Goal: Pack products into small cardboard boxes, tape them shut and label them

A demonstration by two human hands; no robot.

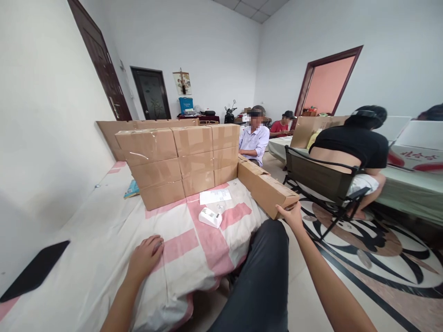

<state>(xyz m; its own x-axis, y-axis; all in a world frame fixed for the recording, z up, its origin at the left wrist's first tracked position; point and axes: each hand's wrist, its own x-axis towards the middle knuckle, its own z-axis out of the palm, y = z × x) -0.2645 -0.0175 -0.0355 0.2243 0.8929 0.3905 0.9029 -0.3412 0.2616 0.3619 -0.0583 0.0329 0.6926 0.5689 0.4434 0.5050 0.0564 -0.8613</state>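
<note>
My right hand [290, 214] is closed on the near end of a long, narrow cardboard box [259, 182], which lies along the right edge of the cloth-covered table. My left hand [147, 256] rests on the pink-and-white checked cloth [180, 244], palm down with fingers slightly bent; a small dark patch beneath them is unclear. Between my hands lie a white plastic device [210, 217] and a white printed sheet [215, 197]. Behind them stands a wall of stacked, taped cardboard boxes [180, 161].
A black flat pad [36, 269] lies at the left, and a blue packet [132, 189] beside the stack. A person in a light shirt [254, 138] sits beyond. At right, another person [349, 143] sits on a folding chair [318, 175] near a green-covered table [411, 189].
</note>
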